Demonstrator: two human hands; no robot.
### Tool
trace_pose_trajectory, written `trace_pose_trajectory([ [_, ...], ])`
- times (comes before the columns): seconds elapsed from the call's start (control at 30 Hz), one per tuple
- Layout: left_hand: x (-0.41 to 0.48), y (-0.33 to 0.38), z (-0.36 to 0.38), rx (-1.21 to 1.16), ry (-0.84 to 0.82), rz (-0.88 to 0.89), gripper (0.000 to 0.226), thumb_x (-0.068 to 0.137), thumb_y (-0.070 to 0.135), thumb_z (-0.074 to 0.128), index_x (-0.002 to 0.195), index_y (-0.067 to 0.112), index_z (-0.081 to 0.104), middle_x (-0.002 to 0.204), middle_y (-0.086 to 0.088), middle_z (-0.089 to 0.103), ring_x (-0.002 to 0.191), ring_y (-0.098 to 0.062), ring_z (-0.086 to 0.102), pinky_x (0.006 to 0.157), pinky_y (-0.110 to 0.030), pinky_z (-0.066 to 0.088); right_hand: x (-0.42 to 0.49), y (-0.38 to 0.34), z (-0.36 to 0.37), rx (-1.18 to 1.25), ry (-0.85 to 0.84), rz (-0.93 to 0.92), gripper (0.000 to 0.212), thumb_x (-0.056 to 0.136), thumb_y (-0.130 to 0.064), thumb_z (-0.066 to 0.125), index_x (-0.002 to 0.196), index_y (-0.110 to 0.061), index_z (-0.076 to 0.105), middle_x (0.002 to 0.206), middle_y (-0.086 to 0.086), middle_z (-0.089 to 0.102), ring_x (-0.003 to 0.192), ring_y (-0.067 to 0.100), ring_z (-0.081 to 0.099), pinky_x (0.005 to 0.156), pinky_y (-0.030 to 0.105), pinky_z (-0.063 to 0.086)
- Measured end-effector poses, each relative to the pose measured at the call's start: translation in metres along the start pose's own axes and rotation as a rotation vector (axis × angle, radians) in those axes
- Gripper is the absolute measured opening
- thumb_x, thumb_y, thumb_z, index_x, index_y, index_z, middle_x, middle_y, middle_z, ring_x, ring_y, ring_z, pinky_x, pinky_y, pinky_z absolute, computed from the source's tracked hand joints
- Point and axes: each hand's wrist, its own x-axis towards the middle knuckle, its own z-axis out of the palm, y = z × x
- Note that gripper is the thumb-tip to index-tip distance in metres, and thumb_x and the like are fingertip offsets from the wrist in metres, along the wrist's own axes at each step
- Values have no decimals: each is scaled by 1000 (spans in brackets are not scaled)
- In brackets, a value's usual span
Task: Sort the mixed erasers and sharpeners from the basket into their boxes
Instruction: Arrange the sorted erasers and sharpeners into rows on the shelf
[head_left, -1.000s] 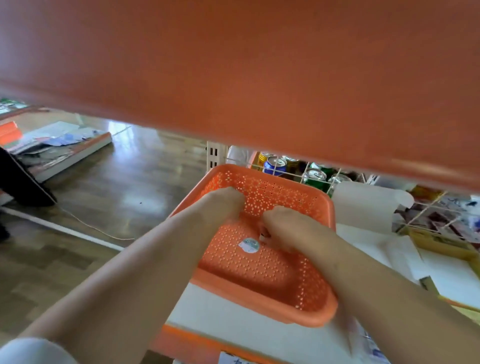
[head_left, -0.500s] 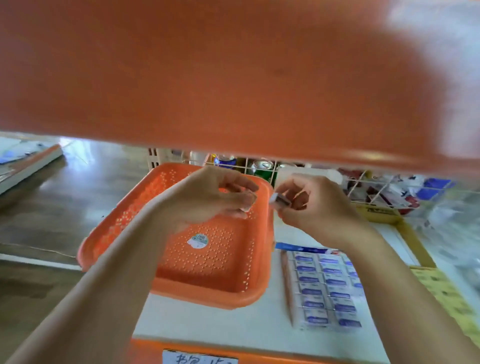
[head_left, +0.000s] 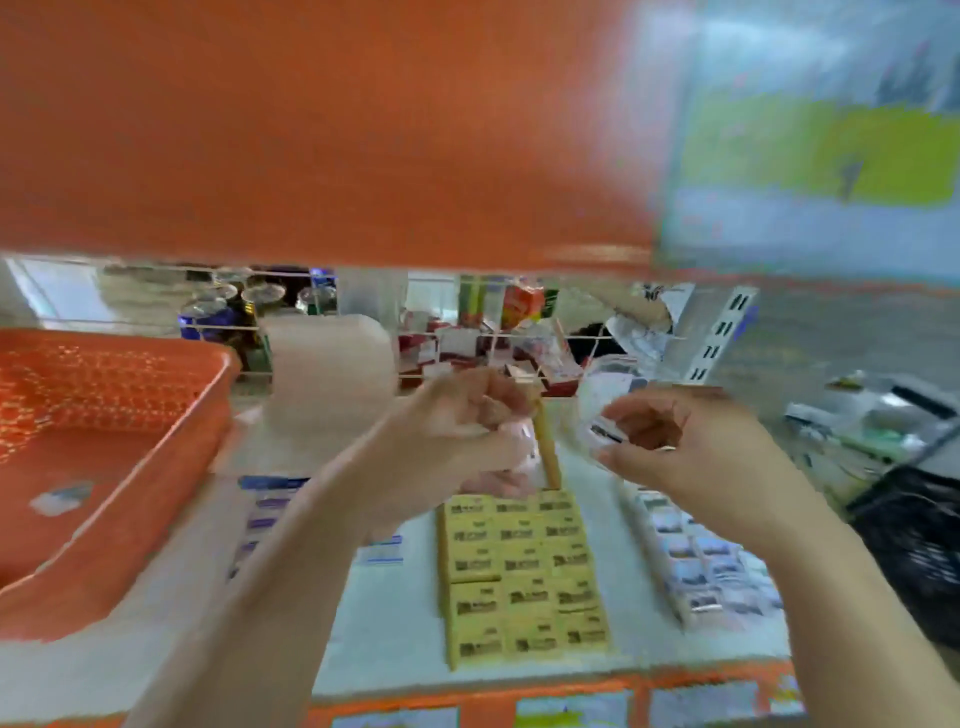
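Hovering over white shelf (head_left: 387, 629), orange basket (head_left: 111, 525) alongside — right hand (head_left: 685, 454) pinching a small piece (head_left: 605, 434); left hand (head_left: 457, 431) curled, grip unclear

Reading as perforated orange plastic, slightly glossy: basket (head_left: 130, 493). Showing matt printed paper sleeves: yellow erasers (head_left: 522, 571). Looking smooth, white, faintly shiny: shelf (head_left: 395, 623). Appearing as thin coated metal: wire rack (head_left: 457, 336).

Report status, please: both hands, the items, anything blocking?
Left hand curled by yellow box, contents blurred. Right hand pinches small item. Nothing seen blocking.
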Motion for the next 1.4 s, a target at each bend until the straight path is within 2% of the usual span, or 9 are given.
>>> trace_pose_trajectory([
  [0.13, 35, -5, 66, 158, -28, 21, 20, 72, 19, 75, 90, 27, 71, 103, -10, 64, 81, -19, 72, 81, -41, 58, -6, 67, -44, -10, 22, 73, 17, 74, -19, 80, 80, -26, 66, 72, -6, 63, 61, 4, 56, 57, 18, 40],
  [0.23, 57, -9, 103, 292, -59, 36, 13, 80, 19, 73, 92, 25, 71, 73, 9, 64, 66, -11, 61, 69, -33, 54, -9, 103, -66, -99, -32, 44, 19, 75, -19, 79, 69, -27, 63, 62, -8, 57, 53, -1, 50, 52, 10, 38],
  [0.33, 74, -15, 131, 360, -72, 28, 15, 80, 21, 71, 92, 29, 69, 48, 17, 46, 50, -8, 41, 57, -25, 37, -10, 135, -79, -139, -54, 89, 15, 77, -24, 78, 70, -30, 66, 66, -9, 63, 57, 0, 53, 53, 11, 39],
  [0.47, 88, -21, 154, 400, -69, -12, 17, 83, 16, 68, 98, 25, 67, 40, 16, 42, 39, -2, 35, 46, -17, 27, -8, 168, -79, -154, -130, 128, 12, 79, -29, 76, 72, -32, 67, 68, -13, 64, 65, 2, 57, 58, 16, 41],
  [0.7, 101, -33, 169, 336, -27, -110, 19, 82, 8, 65, 96, 21, 64, 46, 10, 44, 38, -9, 30, 40, -17, 26, -1, 190, -72, -142, -287, 170, 7, 80, -32, 73, 77, -33, 68, 75, -15, 67, 66, -2, 59, 62, 17, 45],
  [0.83, 105, -35, 173, 373, 1, -99, 19, 81, 12, 69, 97, 23, 67, 57, 14, 55, 42, 0, 44, 44, -11, 34, 3, 195, -68, -115, -331, 185, 6, 81, -33, 72, 84, -36, 68, 82, -12, 67, 73, 2, 62, 69, 24, 53],
  [0.97, 107, -36, 176, 410, 31, -85, 19, 80, 21, 74, 97, 28, 68, 75, 16, 63, 65, 4, 59, 56, -7, 44, 5, 200, -68, -89, -354, 187, 7, 84, -30, 69, 86, -36, 68, 85, -11, 67, 75, 7, 64, 71, 32, 57],
  [1.13, 110, -43, 179, 427, 40, -97, 26, 80, 25, 75, 104, 29, 68, 90, 16, 66, 80, 11, 60, 69, -7, 48, 4, 200, -67, -52, -347, 159, 13, 87, -26, 66, 86, -37, 72, 80, -13, 69, 70, 2, 63, 70, 25, 54],
  [1.4, 114, -49, 184, 422, 73, -100, 27, 77, 24, 76, 104, 26, 70, 93, 4, 73, 86, -3, 68, 80, -22, 56, 4, 202, -66, 77, -192, 120, 10, 90, -27, 62, 86, -31, 70, 79, -13, 70, 70, 0, 61, 68, 20, 46],
])
